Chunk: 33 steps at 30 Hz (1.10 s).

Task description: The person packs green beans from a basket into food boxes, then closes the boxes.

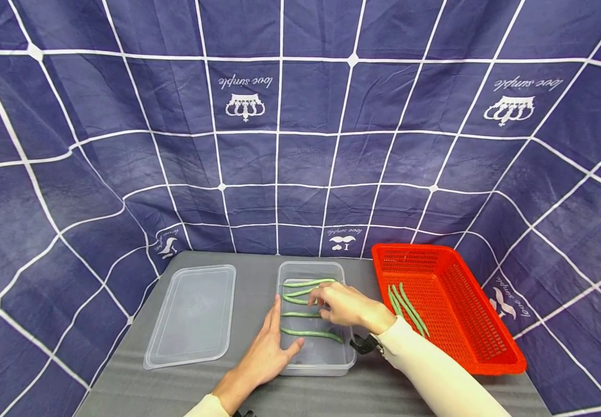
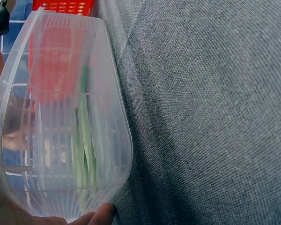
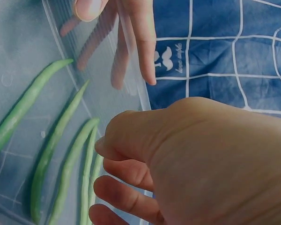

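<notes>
The green beans (image 1: 311,333) lay crosswise in the clear container (image 1: 326,354), tips left and right. The right hand (image 1: 344,304) bent its fingers above (whether pinching one, I could not tell); the left hand (image 1: 268,352), fingers straight, touched the wall. A red basket (image 1: 469,367) stood rightward; table (image 1: 256,301) separated container and lid (image 1: 196,313).

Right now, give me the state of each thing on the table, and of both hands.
Tub: upright, uncovered, beans inside.
Lid: off, lying flat.
Basket: upright, open-topped, beans inside.
Tub beans: lying crosswise, some spaced apart.
Basket beans: bunched, partly hidden by the sleeve.
Left hand: against the tub's left side.
Right hand: at the tub beans, fingers curled; grip unclear.
</notes>
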Each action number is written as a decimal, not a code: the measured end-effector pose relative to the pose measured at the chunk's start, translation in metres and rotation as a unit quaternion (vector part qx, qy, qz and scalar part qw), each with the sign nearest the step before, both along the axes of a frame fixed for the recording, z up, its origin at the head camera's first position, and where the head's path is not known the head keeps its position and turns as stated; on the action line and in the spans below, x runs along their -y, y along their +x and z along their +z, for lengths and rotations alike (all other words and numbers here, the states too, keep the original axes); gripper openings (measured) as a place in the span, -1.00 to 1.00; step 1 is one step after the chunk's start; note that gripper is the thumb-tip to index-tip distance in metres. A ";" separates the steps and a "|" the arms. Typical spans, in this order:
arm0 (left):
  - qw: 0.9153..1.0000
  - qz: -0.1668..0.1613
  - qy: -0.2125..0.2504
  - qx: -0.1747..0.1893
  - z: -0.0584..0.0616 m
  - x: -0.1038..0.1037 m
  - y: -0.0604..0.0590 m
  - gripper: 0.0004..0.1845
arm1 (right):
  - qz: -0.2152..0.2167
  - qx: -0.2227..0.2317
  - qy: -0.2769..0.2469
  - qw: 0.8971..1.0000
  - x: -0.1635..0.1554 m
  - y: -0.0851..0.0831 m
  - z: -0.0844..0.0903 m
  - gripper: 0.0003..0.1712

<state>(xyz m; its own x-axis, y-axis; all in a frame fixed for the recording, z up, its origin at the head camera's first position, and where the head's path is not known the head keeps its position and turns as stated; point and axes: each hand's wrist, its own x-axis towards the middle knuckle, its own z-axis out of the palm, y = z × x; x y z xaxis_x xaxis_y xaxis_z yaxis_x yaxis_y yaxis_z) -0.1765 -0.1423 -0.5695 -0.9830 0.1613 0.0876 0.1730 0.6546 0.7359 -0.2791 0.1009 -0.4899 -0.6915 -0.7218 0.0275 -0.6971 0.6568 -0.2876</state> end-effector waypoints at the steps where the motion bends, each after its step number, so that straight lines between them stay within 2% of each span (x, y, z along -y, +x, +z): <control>1: 1.000 0.000 0.001 -0.001 0.000 0.000 0.000 0.30 | -0.001 -0.001 -0.002 1.000 -0.002 0.000 0.001 -0.62; 14: 1.000 0.003 -0.001 -0.012 -0.001 0.000 -0.001 0.30 | -0.030 0.003 -0.032 0.999 -0.029 -0.005 0.010 -0.60; 27: 1.000 0.006 -0.008 -0.017 -0.001 -0.001 0.001 0.30 | -0.031 -0.053 -0.071 0.996 -0.068 -0.017 0.014 -0.68; 33: 1.000 0.007 -0.008 -0.018 -0.001 -0.001 0.001 0.28 | -0.051 -0.056 -0.081 0.994 -0.090 -0.024 0.015 -0.69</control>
<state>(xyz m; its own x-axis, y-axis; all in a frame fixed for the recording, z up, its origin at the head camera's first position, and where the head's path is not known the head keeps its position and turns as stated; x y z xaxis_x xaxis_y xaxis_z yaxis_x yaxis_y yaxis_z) -0.1759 -0.1415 -0.5707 -0.9815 0.1493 0.1201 0.1897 0.6682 0.7194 -0.3026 0.1913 -0.4744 -0.7465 -0.6283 0.2192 -0.6634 0.6769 -0.3189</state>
